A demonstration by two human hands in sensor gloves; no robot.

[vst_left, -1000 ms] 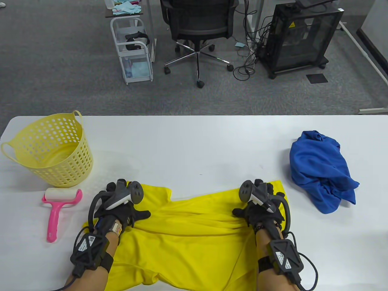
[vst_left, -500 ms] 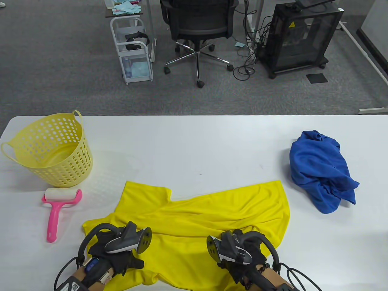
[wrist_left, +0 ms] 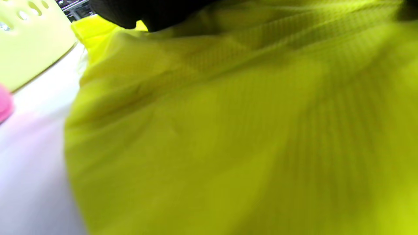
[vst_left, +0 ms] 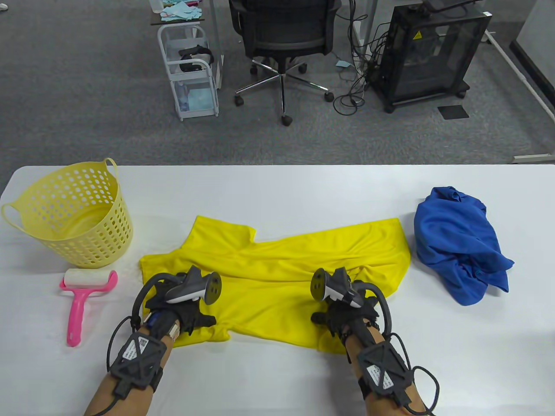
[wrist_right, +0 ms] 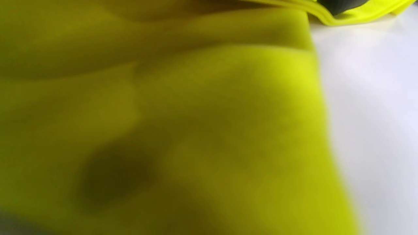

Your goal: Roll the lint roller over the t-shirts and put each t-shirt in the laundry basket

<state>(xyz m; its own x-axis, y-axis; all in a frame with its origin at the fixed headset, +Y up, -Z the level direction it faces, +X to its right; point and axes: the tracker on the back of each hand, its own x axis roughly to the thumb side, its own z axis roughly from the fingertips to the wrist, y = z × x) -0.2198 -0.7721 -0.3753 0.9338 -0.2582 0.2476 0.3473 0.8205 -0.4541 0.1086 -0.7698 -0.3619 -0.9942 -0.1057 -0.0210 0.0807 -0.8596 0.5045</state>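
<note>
Okay, quick pass, biggest item down.
desk (vst_left: 277, 190): white and smooth, carries everything; expect fabric to slide on it easily, so a push moves the whole shirt instead of flattening it.
yellow t-shirt (vst_left: 277, 268): spread mid-desk, near edge just under your hands, creases running across the middle. Judged thin, light and floppy, with no stiffness, so it will likely bunch under the roller unless pinned. Take it by the hem or shoulder seams, two corners at once, to lift into the basket.
blue t-shirt (vst_left: 459, 242): crumpled heap at the right, just beside the yellow shirt's right edge, untouched. Looks like a thicker knit; soft, needs shaking out by the shoulders first.
laundry basket (vst_left: 69, 212): far left, upright, perforated plastic. Looks light and may tip or skid if you drop fabric on its rim.
lint roller (vst_left: 84, 299): pink handle, white roll, lying flat in front of the basket, left of your left hand. Rigid; grip the handle, keep off the sticky roll.
left hand (vst_left: 177, 303): resting on the shirt's near-left part. The tracker hides the fingers and the wrist view is blurred, so I cannot tell whether it pinches or presses.
right hand (vst_left: 347, 307): on the near-right part of the shirt; same problem, grip cannot be told.
</note>
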